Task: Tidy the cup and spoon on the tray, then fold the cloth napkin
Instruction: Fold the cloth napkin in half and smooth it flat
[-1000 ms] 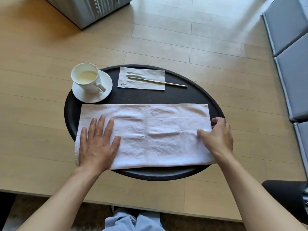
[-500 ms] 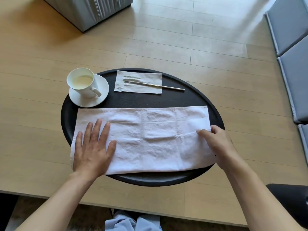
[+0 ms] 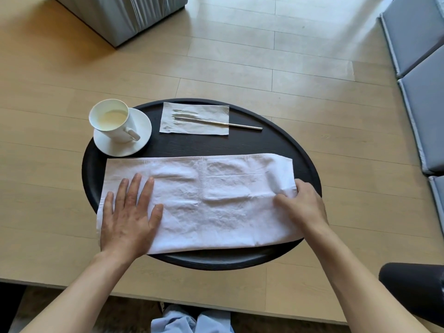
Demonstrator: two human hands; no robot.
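A white cloth napkin (image 3: pixel 216 200), folded into a long band, lies across the near half of a round black tray (image 3: pixel 276 145). My left hand (image 3: pixel 129 217) presses flat on the napkin's left end, fingers spread. My right hand (image 3: pixel 302 207) pinches the napkin's right edge, which is lifted and creased a little. At the tray's far left a white cup (image 3: pixel 113 121) with pale liquid stands on a white saucer (image 3: pixel 141 143). A thin metal utensil (image 3: pixel 216 122) lies on a small paper napkin (image 3: pixel 194 131) at the far side of the tray.
The tray sits on a light wooden surface (image 3: pixel 240 68). A grey upholstered block (image 3: pixel 120 15) stands at the far left. Grey cushions (image 3: pixel 420 68) line the right side. A dark rounded object (image 3: pixel 413 287) is at the lower right.
My right hand has closed on the napkin's right edge and raised it slightly, wrinkling that end. My left hand stays flat on the left end. The view shifted a little.
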